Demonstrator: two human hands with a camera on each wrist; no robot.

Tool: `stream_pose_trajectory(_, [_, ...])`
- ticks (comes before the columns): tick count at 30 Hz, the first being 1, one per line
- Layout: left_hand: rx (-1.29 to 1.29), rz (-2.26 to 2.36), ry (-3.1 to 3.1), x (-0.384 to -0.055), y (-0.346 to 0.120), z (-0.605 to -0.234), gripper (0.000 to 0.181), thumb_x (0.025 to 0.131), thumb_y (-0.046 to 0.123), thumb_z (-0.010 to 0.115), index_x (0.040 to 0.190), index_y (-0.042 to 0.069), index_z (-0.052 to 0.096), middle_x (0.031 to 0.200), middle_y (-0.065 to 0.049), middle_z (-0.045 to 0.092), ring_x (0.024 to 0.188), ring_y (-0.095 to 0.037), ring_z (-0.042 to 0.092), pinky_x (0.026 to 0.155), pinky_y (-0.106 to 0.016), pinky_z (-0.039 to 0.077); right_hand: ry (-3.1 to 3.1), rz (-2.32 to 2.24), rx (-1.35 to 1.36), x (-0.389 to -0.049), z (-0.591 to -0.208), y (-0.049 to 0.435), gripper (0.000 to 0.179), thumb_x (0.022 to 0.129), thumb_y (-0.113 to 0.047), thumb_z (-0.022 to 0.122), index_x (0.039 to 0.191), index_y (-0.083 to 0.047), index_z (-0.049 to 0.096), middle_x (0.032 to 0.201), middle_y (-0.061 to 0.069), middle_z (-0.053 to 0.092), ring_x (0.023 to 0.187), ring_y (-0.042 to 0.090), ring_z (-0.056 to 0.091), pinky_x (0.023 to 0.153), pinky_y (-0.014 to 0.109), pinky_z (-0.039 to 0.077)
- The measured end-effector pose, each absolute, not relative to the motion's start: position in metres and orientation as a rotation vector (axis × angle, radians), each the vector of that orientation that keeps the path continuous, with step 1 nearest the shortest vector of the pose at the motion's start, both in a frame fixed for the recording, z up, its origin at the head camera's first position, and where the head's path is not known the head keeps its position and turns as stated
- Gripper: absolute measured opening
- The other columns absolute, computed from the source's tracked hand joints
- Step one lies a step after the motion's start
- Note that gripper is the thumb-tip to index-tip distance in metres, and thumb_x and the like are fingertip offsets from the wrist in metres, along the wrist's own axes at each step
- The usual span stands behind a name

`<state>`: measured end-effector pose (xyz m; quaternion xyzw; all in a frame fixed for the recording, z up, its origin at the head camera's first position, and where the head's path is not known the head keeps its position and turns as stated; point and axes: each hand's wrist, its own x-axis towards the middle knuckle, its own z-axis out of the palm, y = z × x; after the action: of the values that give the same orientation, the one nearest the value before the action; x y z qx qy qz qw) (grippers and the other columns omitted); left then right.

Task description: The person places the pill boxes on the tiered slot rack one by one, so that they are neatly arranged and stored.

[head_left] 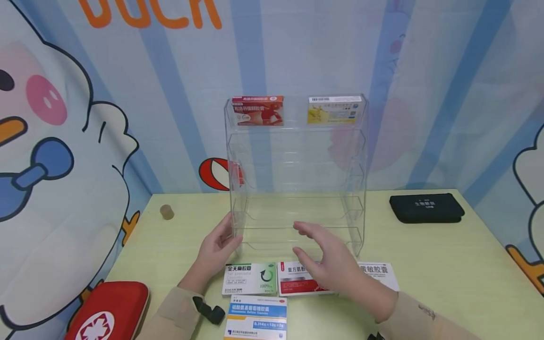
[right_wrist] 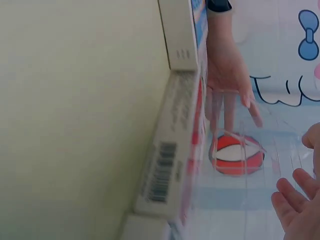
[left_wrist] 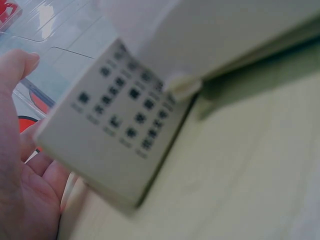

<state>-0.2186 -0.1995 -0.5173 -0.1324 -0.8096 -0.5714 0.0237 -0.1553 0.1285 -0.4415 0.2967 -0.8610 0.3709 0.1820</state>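
Observation:
A clear plastic tiered rack stands upright on the table. On its top tier are a red medicine box at left and a yellow-and-white medicine box at right. My left hand is at the rack's lower left side, thumb toward the front and fingers along the outside. Nothing is in my right hand, its fingers extended and thumb apart before the lower tiers. Below lie a green-and-white box, a red-and-white box, a white box partly hidden by my right arm, and a blue-and-white box.
At the table's front left lies a red zipped case with a white emblem. A small cork-coloured cylinder stands at back left, and a black pouch lies at back right. Behind the table hangs a printed cloth.

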Motion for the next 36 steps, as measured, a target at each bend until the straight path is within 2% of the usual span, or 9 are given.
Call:
stream_pose_trajectory(3, [-0.404, -1.767, -2.509, -0.219, -0.200, -0.516, 0.077, 0.110, 0.021, 0.070, 0.176, 0.026, 0.031, 0.175, -0.007, 0.046, 0.157, -0.035, 0.053, 0.124, -0.043, 0.050, -2.453, 1.067, 0.883, -0.147, -0.450, 0.123, 0.061, 0.098, -0.013, 0.082, 0.155, -0.009, 0.059, 0.147, 0.007, 0.072, 0.127, 0.025, 0.075, 0.108, 0.045, 0.066])
stream_pose_trajectory(10, [-0.408, -1.763, -2.513, -0.218, -0.201, -0.516, 0.077, 0.110, 0.021, 0.070, 0.176, 0.028, 0.031, 0.176, -0.006, 0.046, 0.158, -0.035, 0.052, 0.125, -0.045, 0.050, -2.630, 1.157, 0.898, -0.133, -0.459, 0.117, 0.061, 0.103, -0.026, 0.078, 0.159, -0.017, 0.055, 0.146, -0.003, 0.073, 0.127, 0.017, 0.075, 0.111, 0.045, 0.064])
stream_pose_trajectory(15, [-0.422, -1.759, -2.510, -0.219, -0.201, -0.517, 0.077, 0.110, 0.022, 0.070, 0.176, 0.027, 0.031, 0.175, -0.006, 0.046, 0.157, -0.035, 0.053, 0.123, -0.033, 0.051, -2.689, 1.191, 0.921, -0.127, -0.465, 0.114, 0.060, 0.104, -0.032, 0.078, 0.158, -0.018, 0.058, 0.147, -0.002, 0.073, 0.128, 0.017, 0.074, 0.112, 0.043, 0.064])
stream_pose_trajectory(19, [-0.426, -1.759, -2.507, -0.220, -0.202, -0.519, 0.077, 0.110, 0.022, 0.070, 0.176, 0.024, 0.031, 0.175, -0.007, 0.047, 0.157, -0.036, 0.053, 0.121, -0.024, 0.051, -2.785, 1.223, 0.907, -0.122, -0.470, 0.110, 0.065, 0.102, -0.037, 0.080, 0.160, -0.020, 0.056, 0.146, -0.007, 0.072, 0.124, 0.012, 0.073, 0.110, 0.037, 0.065])
stream_pose_trajectory(22, [-0.418, -1.756, -2.506, -0.220, -0.202, -0.519, 0.077, 0.110, 0.022, 0.070, 0.176, 0.027, 0.031, 0.175, -0.008, 0.047, 0.156, -0.036, 0.054, 0.122, -0.028, 0.051, -2.811, 1.211, 0.920, -0.118, -0.474, 0.106, 0.068, 0.102, -0.043, 0.079, 0.161, -0.019, 0.055, 0.145, -0.008, 0.071, 0.122, 0.010, 0.071, 0.109, 0.035, 0.065])
stream_pose_trajectory(26, [-0.421, -1.754, -2.506, -0.219, -0.203, -0.518, 0.076, 0.110, 0.021, 0.069, 0.175, 0.028, 0.031, 0.175, -0.009, 0.047, 0.156, -0.037, 0.054, 0.124, -0.035, 0.051, -2.827, 1.143, 0.960, -0.112, -0.478, 0.104, 0.067, 0.103, -0.055, 0.074, 0.159, -0.021, 0.058, 0.151, -0.012, 0.068, 0.135, 0.013, 0.067, 0.117, 0.042, 0.060])
stream_pose_trajectory(29, [-0.412, -1.754, -2.509, -0.219, -0.203, -0.518, 0.076, 0.110, 0.021, 0.070, 0.175, 0.031, 0.032, 0.175, -0.006, 0.047, 0.156, -0.035, 0.054, 0.124, -0.034, 0.051, -2.839, 1.100, 0.996, -0.108, -0.482, 0.104, 0.067, 0.102, -0.061, 0.071, 0.156, -0.023, 0.060, 0.154, -0.014, 0.065, 0.143, 0.014, 0.063, 0.123, 0.045, 0.056])
stream_pose_trajectory(36, [-0.388, -1.769, -2.528, -0.218, -0.202, -0.516, 0.076, 0.110, 0.024, 0.070, 0.174, 0.036, 0.031, 0.176, -0.003, 0.046, 0.157, -0.033, 0.053, 0.125, -0.040, 0.050, -2.801, 1.003, 1.071, -0.104, -0.489, 0.105, 0.065, 0.100, -0.065, 0.072, 0.151, -0.025, 0.064, 0.147, -0.016, 0.068, 0.134, 0.010, 0.064, 0.118, 0.043, 0.059])
